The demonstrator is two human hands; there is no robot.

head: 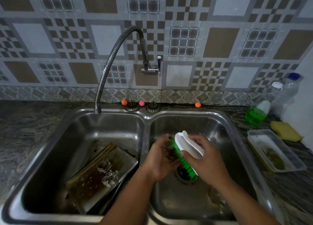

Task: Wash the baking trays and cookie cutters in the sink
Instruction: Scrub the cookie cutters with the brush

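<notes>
Over the right basin of the steel double sink [147, 116], my right hand [203, 158] grips a white scrubbing brush [188, 145] with green bristles. My left hand [160, 158] is cupped against the bristles and holds a small dark thing, blurred and mostly hidden by the fingers and the brush. In the left basin, stained baking trays [88, 179] lean stacked against each other. Two metal cookie cutters [108, 172] lie on the top tray.
A flexible tap [108, 62] arcs from the wall down over the left basin. On the right counter stand a green soap bottle [256, 113], two clear plastic bottles [286, 92], a yellow sponge [284, 131] and a clear plastic container [277, 151]. Two sink strainers [142, 106] sit behind the basins.
</notes>
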